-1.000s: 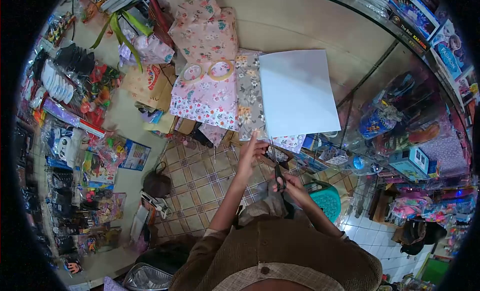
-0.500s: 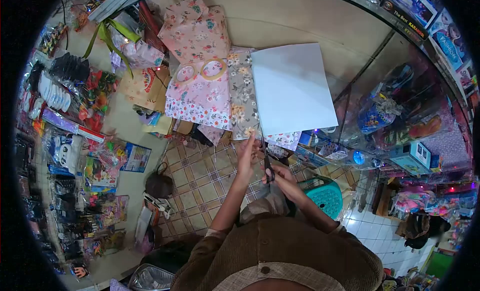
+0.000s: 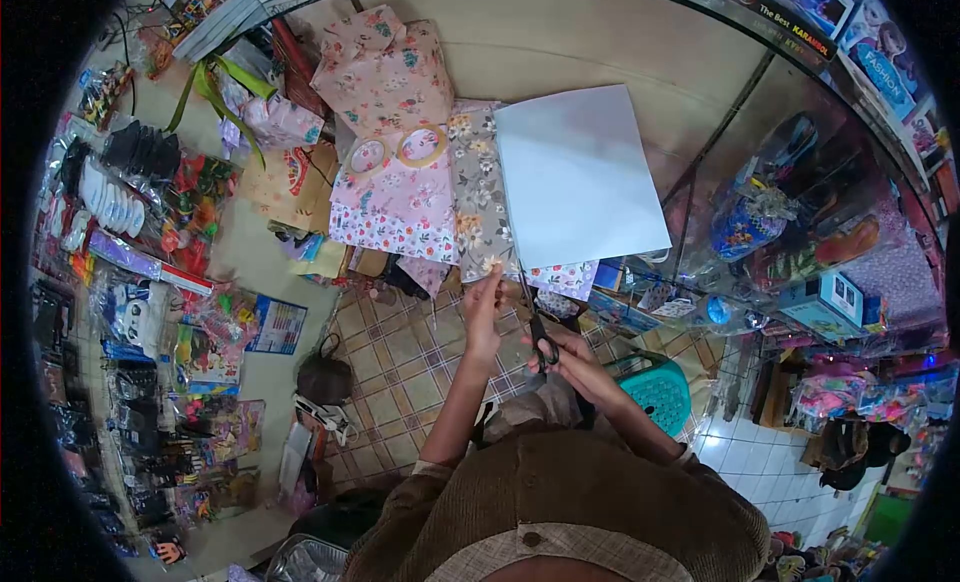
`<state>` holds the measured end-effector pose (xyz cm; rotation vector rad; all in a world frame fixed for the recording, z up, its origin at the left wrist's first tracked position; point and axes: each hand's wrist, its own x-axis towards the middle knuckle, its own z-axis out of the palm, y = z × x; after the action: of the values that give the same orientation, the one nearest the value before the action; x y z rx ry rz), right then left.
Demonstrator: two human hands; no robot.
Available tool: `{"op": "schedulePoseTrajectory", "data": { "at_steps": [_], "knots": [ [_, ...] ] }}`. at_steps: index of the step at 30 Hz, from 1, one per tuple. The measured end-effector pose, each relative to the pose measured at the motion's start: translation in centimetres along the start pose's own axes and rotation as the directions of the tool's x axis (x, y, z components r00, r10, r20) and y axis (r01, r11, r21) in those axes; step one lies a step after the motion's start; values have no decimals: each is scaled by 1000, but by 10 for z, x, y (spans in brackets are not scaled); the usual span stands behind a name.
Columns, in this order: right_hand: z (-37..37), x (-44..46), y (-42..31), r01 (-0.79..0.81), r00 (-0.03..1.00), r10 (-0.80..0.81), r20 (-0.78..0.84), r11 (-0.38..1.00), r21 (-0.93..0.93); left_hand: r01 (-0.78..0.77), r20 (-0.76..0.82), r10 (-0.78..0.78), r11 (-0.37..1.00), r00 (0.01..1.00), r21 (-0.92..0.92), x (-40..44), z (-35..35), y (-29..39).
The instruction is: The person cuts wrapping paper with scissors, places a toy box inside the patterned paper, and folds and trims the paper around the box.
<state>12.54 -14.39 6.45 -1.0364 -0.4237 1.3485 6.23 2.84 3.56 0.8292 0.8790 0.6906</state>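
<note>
My right hand (image 3: 574,362) is closed round the black handles of a pair of scissors (image 3: 541,340). The blades point away from me, their tips at the near edge of the papers. My left hand (image 3: 484,317) is at the near edge of the grey floral wrapping paper (image 3: 478,192), thumb and fingertips pinched on it just left of the blades. A large white sheet (image 3: 582,177) lies over the right part of this paper. Whether the blades are in the paper is too small to make out.
Left of the grey paper are pink floral paper (image 3: 392,197) and two tape rolls (image 3: 422,146). A floral-wrapped parcel (image 3: 385,72) stands behind them. A teal stool (image 3: 655,394) is on the floor at right. Packaged goods (image 3: 140,312) line the left side.
My left hand has shifted slightly left along the paper's near edge. The scissors' handles have turned a little in my right hand. The papers lie as before; the whole view has shifted slightly.
</note>
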Motion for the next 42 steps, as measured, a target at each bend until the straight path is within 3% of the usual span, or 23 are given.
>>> {"op": "schedulePoseTrajectory", "data": {
  "at_steps": [5,20,32,42],
  "knots": [
    [7,7,-3,60,997,-58,-45,997,47,4,30,-2,999,1000,-37,6,-5,-4],
    [7,28,7,75,992,-86,-91,991,-114,25,73,-25,1000,997,7,7,-10,-6],
    [4,31,17,121,988,-131,-85,987,-107,27,127,-28,1000,992,6,9,-17,-10],
    [3,39,16,123,975,-134,-175,990,-70,65,100,-69,997,993,46,13,-20,-11]
  ]
}}
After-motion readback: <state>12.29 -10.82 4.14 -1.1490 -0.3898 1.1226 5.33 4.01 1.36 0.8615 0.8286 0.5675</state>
